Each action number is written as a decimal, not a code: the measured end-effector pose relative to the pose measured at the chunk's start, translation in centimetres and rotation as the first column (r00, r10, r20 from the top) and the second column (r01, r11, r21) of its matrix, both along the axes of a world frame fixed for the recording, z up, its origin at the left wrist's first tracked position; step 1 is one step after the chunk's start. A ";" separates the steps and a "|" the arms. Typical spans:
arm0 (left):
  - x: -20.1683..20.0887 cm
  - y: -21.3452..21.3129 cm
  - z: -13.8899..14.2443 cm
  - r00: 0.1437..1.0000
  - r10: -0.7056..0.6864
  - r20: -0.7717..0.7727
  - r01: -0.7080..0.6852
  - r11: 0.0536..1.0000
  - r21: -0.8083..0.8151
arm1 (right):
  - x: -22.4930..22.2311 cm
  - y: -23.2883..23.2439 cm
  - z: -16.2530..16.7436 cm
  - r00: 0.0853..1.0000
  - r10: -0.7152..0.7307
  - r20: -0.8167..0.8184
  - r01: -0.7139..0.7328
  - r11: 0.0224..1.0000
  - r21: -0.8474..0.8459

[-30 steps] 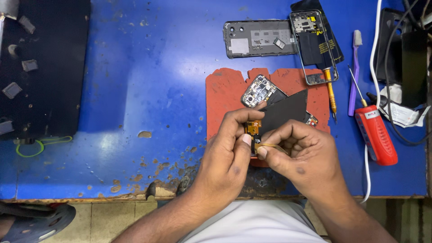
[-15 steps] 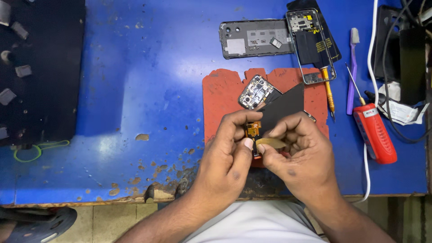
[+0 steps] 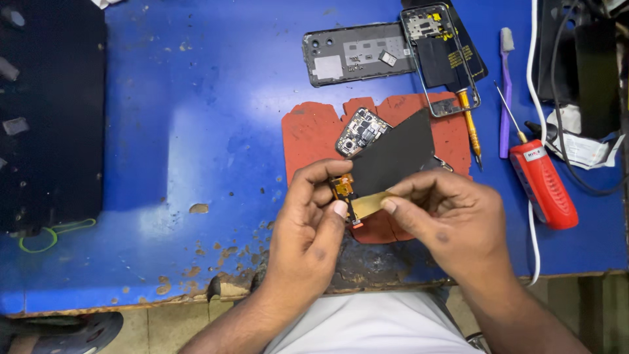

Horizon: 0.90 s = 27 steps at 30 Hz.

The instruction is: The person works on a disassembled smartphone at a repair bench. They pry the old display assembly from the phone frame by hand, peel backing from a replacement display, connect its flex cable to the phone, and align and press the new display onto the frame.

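At the far left a black mat (image 3: 49, 111) lay on the blue bench (image 3: 196, 118), with a green loop (image 3: 52, 233) at its lower edge. Your left hand (image 3: 308, 239) was curled near the bench's worn front edge, its thumb and forefinger pinching the orange flex end (image 3: 342, 187) of the black panel (image 3: 393, 154). The panel rose tilted from your fingers over the red pad (image 3: 311, 134), and a small circuit board (image 3: 362, 130) lay on that pad just left of it. A gold strip (image 3: 368, 203) ran out from the panel's lower end, and your right hand (image 3: 452, 229) gripped it between thumb and forefinger, the other fingers bent close together. Above the pad lay a grey back cover (image 3: 354, 62) and, beside it, a phone frame (image 3: 440, 59). An orange-handled screwdriver (image 3: 470, 128) lay at the pad's right edge, then a purple brush (image 3: 506, 85), then a red-handled screwdriver (image 3: 542, 182) near a white cable (image 3: 534, 72), well apart from your hands.
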<state>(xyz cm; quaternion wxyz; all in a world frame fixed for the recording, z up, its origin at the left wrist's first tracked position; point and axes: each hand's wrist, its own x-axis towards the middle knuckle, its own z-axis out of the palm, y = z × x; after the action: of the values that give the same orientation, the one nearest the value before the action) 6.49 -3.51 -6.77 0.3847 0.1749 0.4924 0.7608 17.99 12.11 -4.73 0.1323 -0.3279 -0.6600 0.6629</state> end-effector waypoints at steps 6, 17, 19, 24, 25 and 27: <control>0.3 -0.2 -0.1 1.000 -0.019 -0.002 0.019 1.000 -0.017 | 0.0 1.2 0.8 0.988 0.129 0.080 -0.151 0.792 0.592; 0.7 0.1 -0.2 1.000 -0.004 0.007 0.004 1.000 0.022 | -0.3 2.1 1.2 0.975 0.214 -0.063 -0.126 0.761 0.636; 0.7 0.1 -0.1 1.000 -0.009 0.005 0.009 1.000 0.026 | -0.3 2.2 1.1 0.976 0.201 -0.082 -0.104 0.763 0.638; 0.3 0.1 0.1 0.998 -0.016 0.057 0.016 1.000 0.009 | -0.2 2.4 1.2 0.970 0.205 -0.129 -0.095 0.813 0.575; 0.1 0.1 0.1 0.997 -0.018 0.076 0.018 1.000 -0.006 | -0.3 2.6 1.2 0.967 0.192 -0.168 -0.072 0.836 0.544; -0.5 -0.2 0.2 0.997 -0.023 0.078 0.027 0.998 -0.056 | -0.1 3.3 1.2 0.955 0.154 -0.254 -0.012 0.875 0.484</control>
<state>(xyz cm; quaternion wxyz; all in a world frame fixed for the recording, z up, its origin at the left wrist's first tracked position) 5.96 -3.74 -6.56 0.4177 0.1405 0.4965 0.7479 17.86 15.37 -3.54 0.2736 -0.1571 -0.7904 0.5251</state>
